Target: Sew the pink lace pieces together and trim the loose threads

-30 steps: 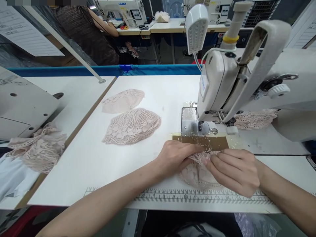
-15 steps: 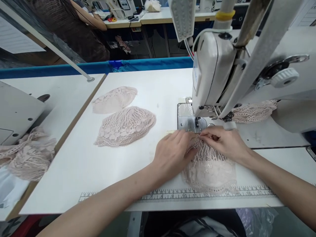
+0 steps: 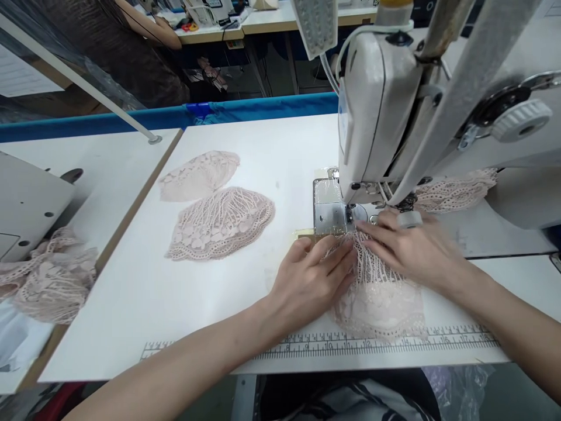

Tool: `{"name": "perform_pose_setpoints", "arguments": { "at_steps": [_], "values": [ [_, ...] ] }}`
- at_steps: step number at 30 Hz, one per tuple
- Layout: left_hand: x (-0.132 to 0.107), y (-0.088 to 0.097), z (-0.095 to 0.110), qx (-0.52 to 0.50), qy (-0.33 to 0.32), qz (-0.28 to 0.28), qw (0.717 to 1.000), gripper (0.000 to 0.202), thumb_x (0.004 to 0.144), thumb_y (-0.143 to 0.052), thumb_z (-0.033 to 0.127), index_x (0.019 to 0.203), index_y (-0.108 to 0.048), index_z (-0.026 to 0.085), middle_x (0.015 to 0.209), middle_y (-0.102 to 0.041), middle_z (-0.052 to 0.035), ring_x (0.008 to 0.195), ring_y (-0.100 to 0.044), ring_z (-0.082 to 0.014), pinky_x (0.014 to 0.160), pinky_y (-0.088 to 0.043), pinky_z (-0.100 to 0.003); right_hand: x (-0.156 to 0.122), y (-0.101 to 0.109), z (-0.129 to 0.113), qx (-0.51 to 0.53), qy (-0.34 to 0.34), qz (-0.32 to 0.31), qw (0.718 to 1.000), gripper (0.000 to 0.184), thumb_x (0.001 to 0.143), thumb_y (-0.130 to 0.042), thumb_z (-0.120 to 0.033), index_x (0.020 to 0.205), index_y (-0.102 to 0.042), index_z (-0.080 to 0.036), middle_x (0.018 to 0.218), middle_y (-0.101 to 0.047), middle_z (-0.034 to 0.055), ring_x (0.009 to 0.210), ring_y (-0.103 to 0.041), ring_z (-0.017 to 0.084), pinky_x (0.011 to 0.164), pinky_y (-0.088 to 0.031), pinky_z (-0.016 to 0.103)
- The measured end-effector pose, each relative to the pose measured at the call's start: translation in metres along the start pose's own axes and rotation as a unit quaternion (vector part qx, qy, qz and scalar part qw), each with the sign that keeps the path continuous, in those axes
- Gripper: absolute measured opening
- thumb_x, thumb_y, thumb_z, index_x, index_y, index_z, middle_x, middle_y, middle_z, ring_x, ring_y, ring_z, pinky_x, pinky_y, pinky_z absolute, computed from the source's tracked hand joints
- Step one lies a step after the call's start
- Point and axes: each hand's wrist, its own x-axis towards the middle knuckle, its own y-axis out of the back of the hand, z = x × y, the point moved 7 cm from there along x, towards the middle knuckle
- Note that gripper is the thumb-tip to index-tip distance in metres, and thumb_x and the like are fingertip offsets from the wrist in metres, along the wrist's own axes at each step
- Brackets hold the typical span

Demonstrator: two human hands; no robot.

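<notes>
A pale pink lace piece (image 3: pixel 380 301) lies in front of the sewing machine (image 3: pixel 372 111), its narrow gathered end by the presser foot (image 3: pixel 350 214). My left hand (image 3: pixel 316 273) rests on the left side of that end, fingers spread and lying on the lace. From the right, my right hand (image 3: pixel 409 242) reaches in with fingers stretched out, touching the lace close to the foot. Its upper part is partly behind the machine's head. Both hands press on the lace rather than wrap round it. Whether my thumbs pinch its edge is hidden.
Two more lace pieces, a plainer one (image 3: pixel 199 175) and a ribbed one (image 3: pixel 223 223), lie left on the white table (image 3: pixel 228 316). More lace (image 3: pixel 456 190) sits behind the needle area. A lace heap (image 3: pixel 56 280) lies far left. Another person (image 3: pixel 118 52) is beyond the blue edge (image 3: pixel 272 105).
My fingers have gone from pinching the lace's top edge to lying spread on it. My right hand has shifted slightly up and right. The view has moved a little.
</notes>
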Motion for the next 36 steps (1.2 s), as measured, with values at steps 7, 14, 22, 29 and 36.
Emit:
{"name": "perform_pose_setpoints", "arguments": {
  "at_steps": [7,14,22,29,36],
  "values": [
    [0.005,-0.007,-0.012,-0.014,0.040,-0.004,0.999,0.026,0.096,-0.052,0.029,0.118,-0.064,0.022,0.124,-0.067,0.0007,0.118,-0.055,-0.0218,0.082,-0.035,-0.038,-0.004,0.028,-0.016,-0.106,0.013,0.083,0.991,0.022,0.091,-0.052,-0.017,0.099,-0.072,-0.015,0.090,-0.074,0.0067,0.069,-0.063,0.018,0.061,-0.041,0.031],
    [0.005,-0.009,-0.012,0.008,0.045,-0.015,0.999,0.029,0.095,-0.053,0.030,0.122,-0.063,0.023,0.128,-0.064,-0.0042,0.118,-0.054,-0.0235,0.083,-0.036,-0.039,-0.008,0.005,-0.031,-0.103,0.051,0.044,0.992,0.028,0.089,-0.055,-0.009,0.113,-0.067,-0.008,0.104,-0.074,0.0051,0.080,-0.064,0.017,0.066,-0.039,0.033],
    [0.009,-0.013,-0.016,-0.002,0.055,-0.015,0.998,0.029,0.096,-0.051,0.031,0.122,-0.063,0.024,0.126,-0.066,-0.0046,0.120,-0.053,-0.0247,0.086,-0.035,-0.040,-0.007,0.001,-0.027,-0.116,0.040,0.040,0.992,0.026,0.093,-0.052,-0.014,0.112,-0.068,-0.006,0.101,-0.074,0.0084,0.083,-0.063,0.019,0.069,-0.039,0.035],
    [0.011,-0.013,-0.017,-0.007,0.059,-0.011,0.998,0.028,0.096,-0.052,0.031,0.120,-0.064,0.023,0.125,-0.066,-0.0051,0.120,-0.053,-0.0245,0.086,-0.035,-0.040,-0.005,0.000,-0.026,-0.122,0.032,0.040,0.991,0.027,0.094,-0.050,-0.015,0.114,-0.066,-0.006,0.101,-0.074,0.0080,0.088,-0.063,0.021,0.073,-0.039,0.037],
    [0.010,-0.014,-0.017,-0.006,0.061,-0.009,0.998,0.029,0.096,-0.052,0.032,0.121,-0.064,0.023,0.126,-0.066,-0.0043,0.120,-0.053,-0.0240,0.086,-0.035,-0.040,-0.007,-0.002,-0.025,-0.139,0.032,0.026,0.989,0.028,0.092,-0.049,-0.010,0.115,-0.064,-0.008,0.111,-0.071,0.0098,0.097,-0.061,0.022,0.073,-0.038,0.036]
  ]
}}
